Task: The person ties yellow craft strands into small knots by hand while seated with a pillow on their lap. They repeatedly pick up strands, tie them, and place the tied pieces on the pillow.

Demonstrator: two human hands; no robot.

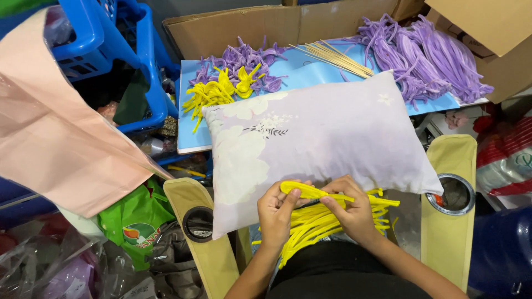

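My left hand (275, 213) and my right hand (350, 209) pinch a folded yellow pipe cleaner (310, 192) between thumbs and fingers, just over the near edge of a pale lilac floral pillow (316, 138). Beneath my hands a loose bundle of yellow pipe cleaners (318, 224) rests on my lap. On a blue board (310, 72) beyond the pillow lie shaped yellow pieces (219, 91), shaped purple pieces (246, 61), a few thin wooden sticks (332, 56) and a big heap of purple pipe cleaners (426, 55).
I sit in a tan chair with cup holders in both armrests (199, 224) (455, 194). Blue plastic baskets (127, 61) stand at the left behind a pink sheet (61, 127). Cardboard boxes (487, 33) line the back and right. A green bag (136, 221) lies at lower left.
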